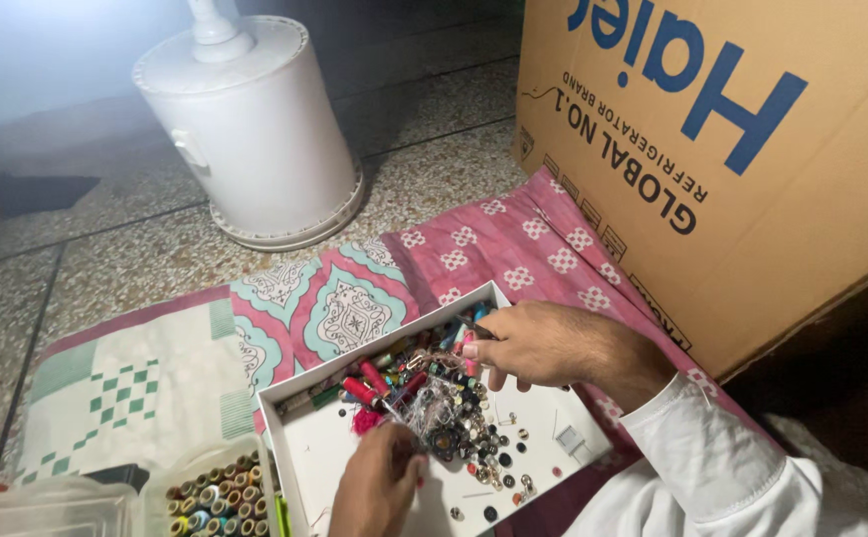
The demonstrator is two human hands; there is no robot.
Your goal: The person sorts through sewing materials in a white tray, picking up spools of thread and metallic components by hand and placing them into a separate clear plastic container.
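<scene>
We see two hands over a white box [306, 445] in the lower middle of the frame. The box is open and shallow, and it sits on a patchwork cloth [334, 298] with pink, green and white squares.

Inside the box, a heap of thread spools [394, 373] lies toward the upper side. They are red, pink, green and blue. Lower down, many small dark buttons [488, 452] are spread over the white bottom. A clump of tangled thread [432, 410] lies in the middle, between the two hands.

The right hand [543, 343] comes in from the right with a white sleeve [722, 467] behind it. Its fingers are curled down into the spools at the upper corner of the box. We cannot tell if it holds one.

The left hand [379, 487] comes up from the bottom edge of the frame. Its fingertips are pinched close together on the tangled thread.

At the lower left, a clear tub [210, 492] full of more spools stands just beside the box. A clear lid [46, 509] lies next to it.

At the upper left, a white fan base [255, 129] stands on the speckled floor [105, 249]. A big brown cardboard box [742, 149] with blue letters fills the upper right.
</scene>
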